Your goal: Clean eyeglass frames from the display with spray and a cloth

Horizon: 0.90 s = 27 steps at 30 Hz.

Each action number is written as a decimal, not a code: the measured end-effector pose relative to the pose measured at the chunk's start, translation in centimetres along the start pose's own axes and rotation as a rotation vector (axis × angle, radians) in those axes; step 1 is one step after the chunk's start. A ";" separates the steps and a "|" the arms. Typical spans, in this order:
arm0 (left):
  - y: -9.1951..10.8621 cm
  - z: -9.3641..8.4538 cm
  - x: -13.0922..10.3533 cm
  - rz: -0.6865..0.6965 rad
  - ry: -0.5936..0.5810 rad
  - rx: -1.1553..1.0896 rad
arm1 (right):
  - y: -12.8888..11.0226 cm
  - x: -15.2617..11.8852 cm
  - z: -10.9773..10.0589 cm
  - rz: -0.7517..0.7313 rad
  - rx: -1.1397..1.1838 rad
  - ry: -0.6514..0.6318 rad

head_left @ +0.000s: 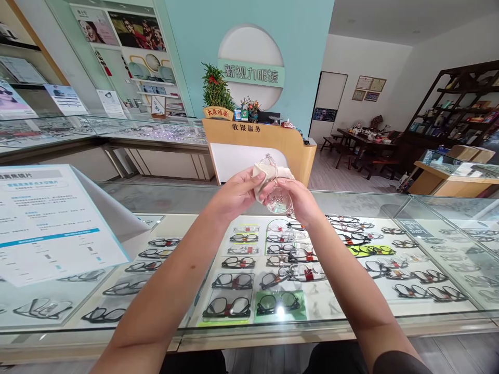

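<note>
Above the glass counter my left hand [238, 193] is closed, its thumb pressing a beige cloth [260, 175] around part of a pair of clear-framed eyeglasses [279, 205]. My right hand [301, 198] grips the same eyeglasses from the other side, its fingers bent over the rim and the cloth's edge. The eyeglasses are turned on end: one round lens hangs low between my hands and the other pokes up above the cloth. The temples are mostly hidden by my fingers and the cloth.
Under my forearms stretches a glass display case [218, 328] holding many spectacle frames [233, 307] in rows. A printed sign [50, 223] stands on the glass at left. Beyond are a wooden cashier desk [257, 136], further showcases [156, 134] and a dark table [366, 139] with benches.
</note>
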<state>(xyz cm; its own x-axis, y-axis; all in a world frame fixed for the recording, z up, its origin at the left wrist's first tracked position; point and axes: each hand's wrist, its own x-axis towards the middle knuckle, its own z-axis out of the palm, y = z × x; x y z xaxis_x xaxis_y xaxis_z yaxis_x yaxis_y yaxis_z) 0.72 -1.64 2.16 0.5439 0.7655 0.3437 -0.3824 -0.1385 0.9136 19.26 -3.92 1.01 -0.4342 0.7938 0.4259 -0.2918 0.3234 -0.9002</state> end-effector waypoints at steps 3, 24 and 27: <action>-0.4 0.6 0.0 0.013 0.050 -0.061 | 0.2 0.0 -0.1 -0.028 -0.017 0.037; -0.5 2.4 -0.2 -0.152 0.169 -0.379 | 0.5 0.0 -1.2 -0.157 -0.324 0.218; -0.7 2.1 -0.1 -0.120 0.189 -0.375 | 0.2 -0.1 -1.3 -0.141 -0.329 0.198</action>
<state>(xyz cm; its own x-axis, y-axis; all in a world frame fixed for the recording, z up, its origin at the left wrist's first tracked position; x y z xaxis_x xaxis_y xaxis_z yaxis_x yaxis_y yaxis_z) 2.49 -2.97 1.97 0.4683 0.8685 0.1624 -0.5888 0.1697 0.7902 20.33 -3.22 0.64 -0.2272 0.8035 0.5503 -0.0345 0.5581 -0.8291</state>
